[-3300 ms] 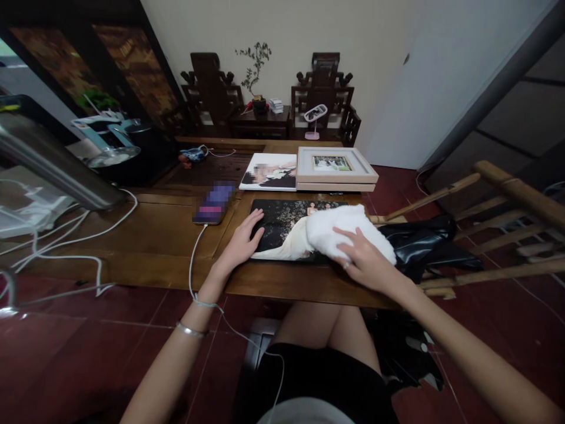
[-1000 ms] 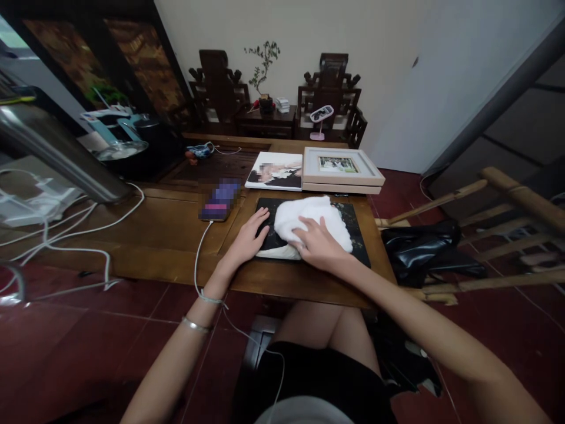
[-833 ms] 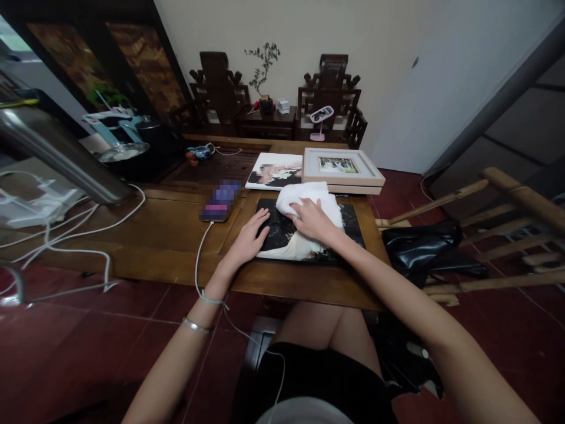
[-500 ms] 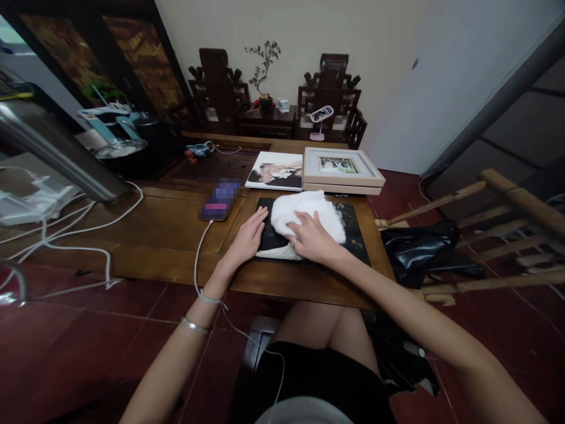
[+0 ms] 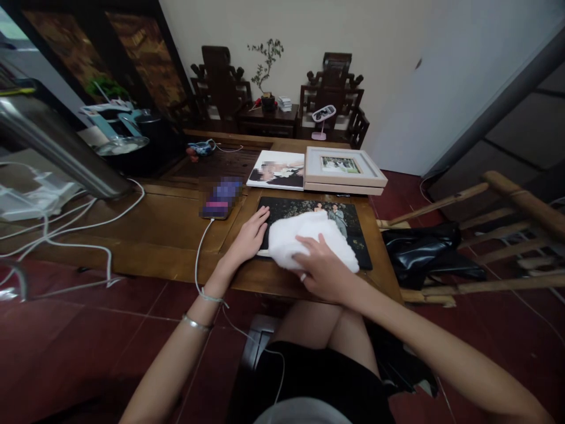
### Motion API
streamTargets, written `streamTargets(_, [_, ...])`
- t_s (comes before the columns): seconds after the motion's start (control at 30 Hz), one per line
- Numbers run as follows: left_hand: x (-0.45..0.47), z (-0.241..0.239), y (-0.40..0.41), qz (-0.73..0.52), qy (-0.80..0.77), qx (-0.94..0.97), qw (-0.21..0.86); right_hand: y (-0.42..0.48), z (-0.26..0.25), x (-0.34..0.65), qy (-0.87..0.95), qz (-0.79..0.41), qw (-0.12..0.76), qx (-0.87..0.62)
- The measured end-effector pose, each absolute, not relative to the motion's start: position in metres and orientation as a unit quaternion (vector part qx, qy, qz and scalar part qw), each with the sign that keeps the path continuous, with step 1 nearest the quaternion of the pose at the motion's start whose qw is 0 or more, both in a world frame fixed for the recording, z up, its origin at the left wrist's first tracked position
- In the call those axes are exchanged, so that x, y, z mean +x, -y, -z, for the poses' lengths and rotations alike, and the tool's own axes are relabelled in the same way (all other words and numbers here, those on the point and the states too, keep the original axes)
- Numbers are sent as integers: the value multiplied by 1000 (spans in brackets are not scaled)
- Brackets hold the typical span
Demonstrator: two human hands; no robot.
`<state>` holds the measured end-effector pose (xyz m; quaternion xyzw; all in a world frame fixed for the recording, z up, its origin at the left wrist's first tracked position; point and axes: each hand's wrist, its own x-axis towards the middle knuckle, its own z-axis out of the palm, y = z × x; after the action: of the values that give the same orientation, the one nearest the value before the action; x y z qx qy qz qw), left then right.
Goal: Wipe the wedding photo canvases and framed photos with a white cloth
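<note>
Left of the left hand, a phone (image 5: 219, 200) lies on the table (image 5: 172, 235) with a white cable (image 5: 196, 250) plugged in; no change noted. The left hand (image 5: 248, 240) is open, its fingers resting on the left edge of a dark photo (image 5: 355, 238), just where they lay half a second ago. It appears to serve as the anchor. The photo lies flat between and beyond both hands.

Over its near part sits a white cloth (image 5: 309, 235), gripped from above by the right hand (image 5: 324, 268), fingers bent over it. This is the principal change: cloth and hand have come toward the body, baring the photo's far strip and two printed figures while hiding most of the pale area nearest the body. Contact is therefore judged to be along the near edge.

Beyond the right hand, a framed picture (image 5: 342, 166) is undisturbed. Farther right, a black bag (image 5: 417, 253) is untouched.
</note>
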<state>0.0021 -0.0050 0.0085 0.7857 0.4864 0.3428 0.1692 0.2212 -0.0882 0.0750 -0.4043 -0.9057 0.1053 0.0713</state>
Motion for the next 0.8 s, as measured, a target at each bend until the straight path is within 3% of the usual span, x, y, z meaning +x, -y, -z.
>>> streamTargets(0.3, [6,-13,9,-384,-484,772,151,-4,-73,207,861,-9,103,-499])
streamTargets(0.67, [5,-20,16,-447,-483,731,181,58,-73,206,968,-63,53,-236])
streamTargets(0.8, [7,-20,16,-417,-485,748,177,74,-86,230,967,-107,69,-222])
